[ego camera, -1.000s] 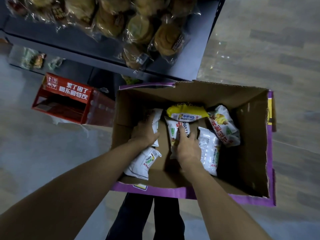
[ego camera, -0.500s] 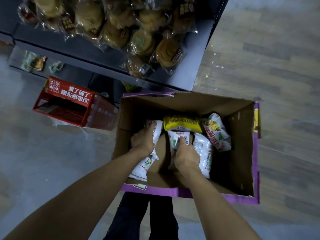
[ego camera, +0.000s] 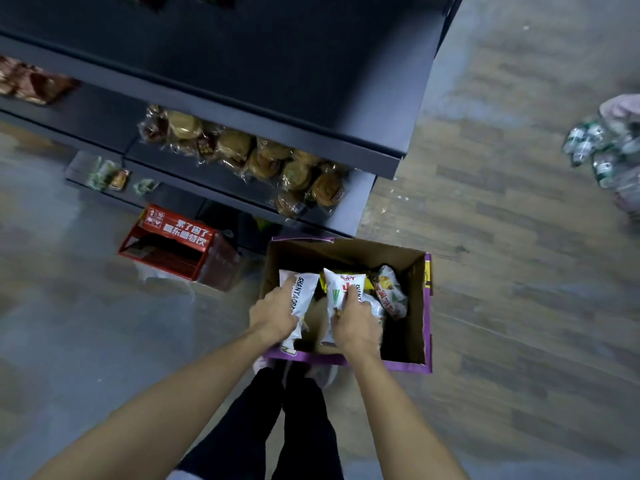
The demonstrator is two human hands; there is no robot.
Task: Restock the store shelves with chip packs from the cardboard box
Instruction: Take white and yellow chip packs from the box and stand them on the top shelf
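**Risk, grip.** Each pack is held by one hand only, at its lower half. A slick, air-filled pack may be squeezed out of such a hold and dropped, or its chips crushed if the hold is tightened.

**Risk, lift.** A pack's top edge may be caught on the shelf lip if it is raised without a look.

**Left hand**. Fingers are curled round a white lettered pack, which is held upright over the near-left part of the box.

**Right hand**. Fingers are closed on a second white pack with red and green print. Whether another pack is gripped beneath cannot be told.

**Cardboard box**. It is set on the floor at the shelf's foot. A red-printed pack and others are left inside.

**Upper shelf**. It is dark and lies just beyond the box. Wrapped buns are stocked one tier below.

**Red carton**. It is placed left of the box.
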